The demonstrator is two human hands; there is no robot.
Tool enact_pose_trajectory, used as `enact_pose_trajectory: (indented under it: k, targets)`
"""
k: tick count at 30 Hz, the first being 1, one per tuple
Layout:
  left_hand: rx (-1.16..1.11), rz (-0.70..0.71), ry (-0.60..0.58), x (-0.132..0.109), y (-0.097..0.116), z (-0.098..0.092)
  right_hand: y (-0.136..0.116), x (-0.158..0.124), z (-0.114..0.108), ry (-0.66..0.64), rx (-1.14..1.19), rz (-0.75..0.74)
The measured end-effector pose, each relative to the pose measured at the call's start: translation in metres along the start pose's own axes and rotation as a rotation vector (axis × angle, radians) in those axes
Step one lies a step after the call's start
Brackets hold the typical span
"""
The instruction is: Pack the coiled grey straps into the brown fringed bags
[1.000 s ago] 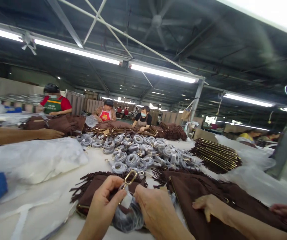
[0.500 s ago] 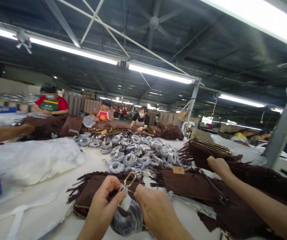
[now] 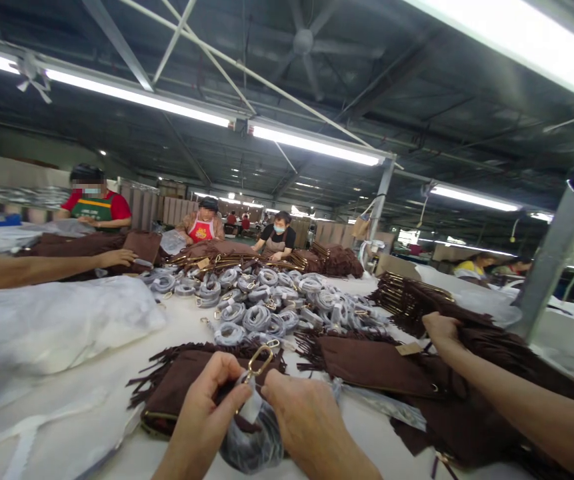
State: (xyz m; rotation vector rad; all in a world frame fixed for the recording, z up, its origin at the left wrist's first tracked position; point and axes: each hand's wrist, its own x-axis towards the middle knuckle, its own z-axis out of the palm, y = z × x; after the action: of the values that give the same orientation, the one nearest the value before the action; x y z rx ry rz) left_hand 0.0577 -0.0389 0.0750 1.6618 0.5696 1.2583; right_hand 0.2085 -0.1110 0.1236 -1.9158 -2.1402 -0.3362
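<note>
Between my two hands is a coiled strap in clear wrapping, with a gold clasp standing up at its top. My left hand pinches the wrapped strap just below the clasp. On the right side of the coil, my right hand has its fingers closed at the wrapping by a white tag. Behind my left hand lies a brown fringed bag on the white table. Some fingertips of my right hand are hidden.
A heap of wrapped coiled straps lies ahead. Another fringed bag is at right, near a co-worker's hand. Another hand reaches in from the left, above a white plastic bag. Several people sit beyond.
The co-worker's hand at right has shifted slightly, and the tag on the bag beside it has moved right. The hand at left has reached further right. My hands keep their hold on the strap.
</note>
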Motion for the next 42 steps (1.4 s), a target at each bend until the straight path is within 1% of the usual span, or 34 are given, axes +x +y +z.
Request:
enact_pose_trajectory:
  k: [3,6,11,14,16,17,19,21,22,23,24,27,29,31,32,34,36,37,38,40,41,42]
  targets:
    - [0.066,0.033,-0.022,0.000,0.000,0.001,-0.003,0.002,-0.002,-0.033,0.017,-0.002]
    - [0.085,0.009,-0.023,0.000,0.002,0.003,-0.005,0.003,-0.001,-0.061,0.034,-0.017]
    - [0.084,-0.044,-0.022,-0.003,0.000,0.006,-0.003,0.002,0.003,0.005,0.067,-0.048]
    - [0.091,-0.047,-0.032,-0.006,-0.004,0.009,0.001,-0.003,0.011,0.049,0.089,-0.073]
    - [0.094,-0.045,-0.039,-0.008,-0.005,0.013,0.003,-0.008,0.020,0.125,0.116,-0.088]
    - [0.094,-0.038,-0.043,-0.009,-0.004,0.015,0.005,-0.011,0.025,0.194,0.137,-0.090]
    - [0.118,0.010,-0.048,-0.008,0.001,0.020,0.007,-0.017,0.032,0.386,0.186,-0.097]
    - [0.191,0.101,-0.065,-0.005,0.012,0.024,0.008,-0.021,0.035,0.571,0.252,-0.128]
    - [0.239,0.152,-0.083,-0.002,0.020,0.026,0.009,-0.021,0.035,0.630,0.303,-0.144]
    - [0.283,0.196,-0.106,0.002,0.029,0.027,0.009,-0.021,0.033,0.656,0.369,-0.152]
    - [0.314,0.232,-0.131,0.007,0.038,0.028,0.010,-0.020,0.030,0.650,0.447,-0.145]
    - [0.352,0.291,-0.169,0.024,0.065,0.028,0.010,-0.012,0.019,0.534,0.663,-0.094]
    - [0.380,0.315,-0.212,0.034,0.078,0.026,0.012,-0.007,0.014,0.443,0.756,-0.113]
    - [0.410,0.311,-0.283,0.038,0.081,0.018,0.016,-0.005,0.010,0.366,0.859,-0.129]
    - [0.434,0.297,-0.331,0.038,0.078,0.012,0.020,-0.006,0.010,0.338,0.931,-0.113]
    - [0.558,0.277,-0.447,0.032,0.061,-0.008,0.031,-0.008,0.009,0.284,1.096,-0.046]
    - [0.810,0.282,-0.567,0.025,0.030,-0.032,0.041,-0.011,0.010,0.184,1.248,0.013]
    - [0.967,0.276,-0.600,0.022,0.013,-0.045,0.045,-0.012,0.011,0.102,1.301,0.035]
    - [1.096,0.259,-0.619,0.020,-0.004,-0.056,0.046,-0.012,0.012,-0.008,1.331,0.050]
    - [1.222,0.178,-0.667,0.020,-0.032,-0.072,0.042,-0.012,0.018,-0.238,1.307,0.039]
    - [1.243,0.135,-0.664,0.022,-0.040,-0.077,0.036,-0.011,0.022,-0.327,1.248,0.008]
    - [1.246,0.099,-0.646,0.026,-0.045,-0.079,0.030,-0.010,0.027,-0.381,1.167,-0.040]
